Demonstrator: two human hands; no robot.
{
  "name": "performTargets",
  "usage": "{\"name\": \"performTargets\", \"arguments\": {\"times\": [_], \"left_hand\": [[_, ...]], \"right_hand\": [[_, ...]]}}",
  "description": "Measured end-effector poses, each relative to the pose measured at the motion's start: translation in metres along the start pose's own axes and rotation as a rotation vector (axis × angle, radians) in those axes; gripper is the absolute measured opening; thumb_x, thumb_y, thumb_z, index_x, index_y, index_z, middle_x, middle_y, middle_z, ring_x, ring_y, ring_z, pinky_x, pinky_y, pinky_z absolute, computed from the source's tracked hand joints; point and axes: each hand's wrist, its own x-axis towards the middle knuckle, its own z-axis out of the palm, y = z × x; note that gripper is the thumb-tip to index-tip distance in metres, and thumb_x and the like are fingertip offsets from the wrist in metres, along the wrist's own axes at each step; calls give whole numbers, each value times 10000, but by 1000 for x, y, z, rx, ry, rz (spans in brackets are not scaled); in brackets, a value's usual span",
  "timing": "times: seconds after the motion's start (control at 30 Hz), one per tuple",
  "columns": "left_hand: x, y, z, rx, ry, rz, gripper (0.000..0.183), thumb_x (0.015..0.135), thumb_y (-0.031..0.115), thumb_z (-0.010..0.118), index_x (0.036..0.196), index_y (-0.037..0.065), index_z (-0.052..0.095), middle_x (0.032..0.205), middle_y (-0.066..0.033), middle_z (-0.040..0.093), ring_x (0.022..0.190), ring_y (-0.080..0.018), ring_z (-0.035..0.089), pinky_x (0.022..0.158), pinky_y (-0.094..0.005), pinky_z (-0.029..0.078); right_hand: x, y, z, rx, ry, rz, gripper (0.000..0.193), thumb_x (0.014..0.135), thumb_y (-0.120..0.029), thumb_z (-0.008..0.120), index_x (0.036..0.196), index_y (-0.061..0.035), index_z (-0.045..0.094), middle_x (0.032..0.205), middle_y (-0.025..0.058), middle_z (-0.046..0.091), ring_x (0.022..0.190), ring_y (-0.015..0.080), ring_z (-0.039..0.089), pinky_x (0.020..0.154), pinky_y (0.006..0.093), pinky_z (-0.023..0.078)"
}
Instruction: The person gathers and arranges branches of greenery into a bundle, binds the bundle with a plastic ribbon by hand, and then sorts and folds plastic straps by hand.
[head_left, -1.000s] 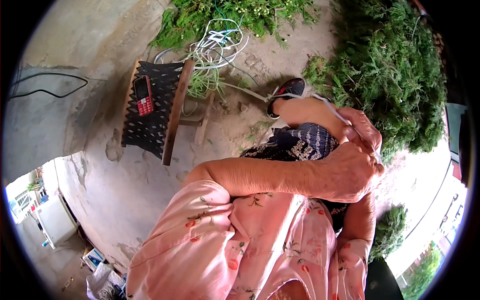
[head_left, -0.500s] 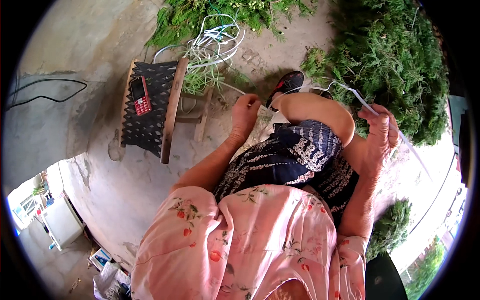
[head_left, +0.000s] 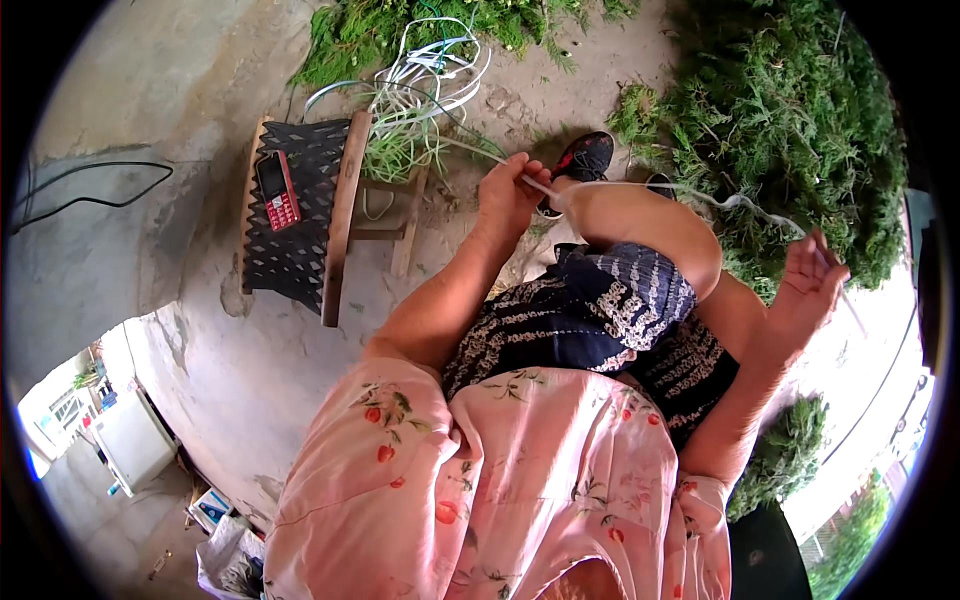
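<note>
A long white plastic strap (head_left: 690, 187) runs across above my bare knee, from one hand to the other. My left hand (head_left: 512, 190) is closed on it, and the strap carries on from there to a tangled heap of white and green strapping (head_left: 430, 85) on the ground. Out to the right, my right hand (head_left: 812, 278) pinches the strap near its free end, which hangs past the fingers. Between the hands the strap is slightly slack and twisted near the right hand.
At the left stands a wooden stool (head_left: 340, 220) with a black woven seat; a red mobile phone (head_left: 277, 190) lies on it. Piles of cut green branches (head_left: 780, 150) lie at the right and at the top. A dark cable (head_left: 95, 185) loops at the far left.
My right hand has moved right and slightly down with the strap. My left hand has moved up and to the right, and the strap now shows in its fingers.
</note>
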Motion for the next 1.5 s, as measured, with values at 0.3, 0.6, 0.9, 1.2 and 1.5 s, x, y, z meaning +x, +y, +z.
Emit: {"name": "performTargets", "arguments": {"times": [0.3,0.6,0.9,1.2,1.5], "left_hand": [[34,38,-66,-188,179,163,108,854,127,500,820,29,533,728,-96,578,671,-248,582,665,-384,502],[29,47,-82,11,108,166,86,845,121,534,843,34,536,665,-70,544,541,-208,539,577,-378,481],[-36,65,-14,459,71,567,178,831,184,617,947,50,620,665,-27,581,531,-99,525,482,-220,430],[-7,94,-75,1445,24,284,279,783,167,558,535,50,505,463,-41,430,381,-155,413,385,-295,318],[-17,62,-95,596,333,504,156,820,96,504,704,22,576,499,-44,481,351,-106,390,335,-258,279]], "right_hand": [[-8,-27,17,-293,466,-572,469,947,-312,293,971,150,368,1001,318,511,935,393,564,918,466,459],[-17,-45,53,-583,650,-696,414,915,-214,347,942,160,522,930,205,602,907,281,600,821,335,493],[-14,-28,48,-517,481,-460,388,918,-242,393,964,107,554,966,172,607,899,249,599,865,323,445],[-17,-21,48,-444,303,-355,386,920,-283,445,1065,73,488,881,162,615,763,216,601,776,291,463],[-18,-20,59,-450,243,-283,387,917,-284,463,1068,70,493,843,140,612,692,167,580,680,245,458]]}}
